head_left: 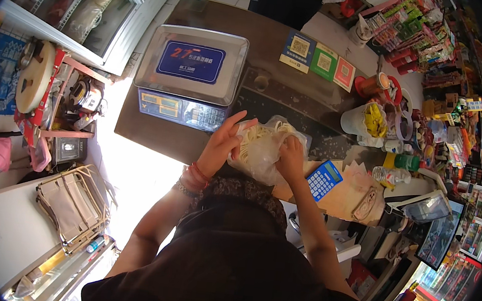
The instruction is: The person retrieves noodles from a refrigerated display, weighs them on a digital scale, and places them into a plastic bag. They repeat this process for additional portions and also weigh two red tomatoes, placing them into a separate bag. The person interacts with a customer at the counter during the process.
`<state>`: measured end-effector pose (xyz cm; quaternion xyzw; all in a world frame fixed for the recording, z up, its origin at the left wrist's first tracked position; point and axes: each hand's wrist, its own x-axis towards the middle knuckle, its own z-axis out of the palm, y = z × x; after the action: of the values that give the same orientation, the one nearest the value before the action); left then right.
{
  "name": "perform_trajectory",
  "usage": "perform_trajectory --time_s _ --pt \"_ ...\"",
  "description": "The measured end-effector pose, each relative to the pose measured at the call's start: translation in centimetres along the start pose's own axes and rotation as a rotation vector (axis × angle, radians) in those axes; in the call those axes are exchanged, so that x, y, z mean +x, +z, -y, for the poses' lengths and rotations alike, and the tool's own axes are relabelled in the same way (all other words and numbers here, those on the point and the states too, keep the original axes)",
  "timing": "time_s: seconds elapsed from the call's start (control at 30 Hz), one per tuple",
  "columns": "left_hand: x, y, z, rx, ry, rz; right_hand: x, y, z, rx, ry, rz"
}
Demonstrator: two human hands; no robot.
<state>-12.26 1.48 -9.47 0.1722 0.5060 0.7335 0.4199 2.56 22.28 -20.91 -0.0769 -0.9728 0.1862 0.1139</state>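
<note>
A clear plastic bag (256, 159) of pale noodles (255, 142) rests on the dark counter in front of my body. My right hand (290, 158) is closed on the bag's right side, its fingers bunched in the thin film. At the left side of the bag is my left hand (223, 144), fingers spread and apart, touching the film at its edge. Red bands circle the left wrist. Just beyond that hand stands a weighing scale (234, 60) with a wide metal pan. A blue calculator (324, 181) lies to the right of the bag.
Payment code cards (324, 62) lie at the counter's far right. Nearby stand a white tub (356, 121) with yellow packets and a clear bottle (390, 175). A phone (365, 203) lies on brown card. Across the counter stands another person (287, 4). A folding chair (71, 207) is at left.
</note>
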Motion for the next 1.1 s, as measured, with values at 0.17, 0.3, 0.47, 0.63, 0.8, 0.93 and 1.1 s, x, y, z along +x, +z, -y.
perform_trajectory --time_s 0.17,0.3,0.47,0.63,0.8,0.93,1.1 --pt "0.9 0.0 0.0 0.047 0.033 0.022 0.2 -0.7 0.9 0.116 -0.084 -0.129" --pt "0.6 -1.2 0.8 0.074 0.032 0.067 1.2 -5.5 5.2 0.375 0.022 -0.196" --pt "0.6 -1.2 -0.6 0.096 0.018 0.063 1.2 -8.4 7.7 0.569 0.071 -0.216" --pt "-0.7 -1.0 0.1 0.08 0.005 0.057 1.4 -12.3 8.7 0.689 0.095 -0.213" --pt "-0.1 -1.4 0.3 0.065 0.015 0.082 0.4 -16.4 9.5 0.75 0.128 -0.196" --pt "-0.9 -1.1 0.4 0.05 0.008 0.098 -1.6 -19.0 9.5 0.764 0.139 -0.154" --pt "-0.8 -1.9 0.7 0.007 0.068 0.134 -3.7 -22.1 10.8 0.789 0.17 -0.157"
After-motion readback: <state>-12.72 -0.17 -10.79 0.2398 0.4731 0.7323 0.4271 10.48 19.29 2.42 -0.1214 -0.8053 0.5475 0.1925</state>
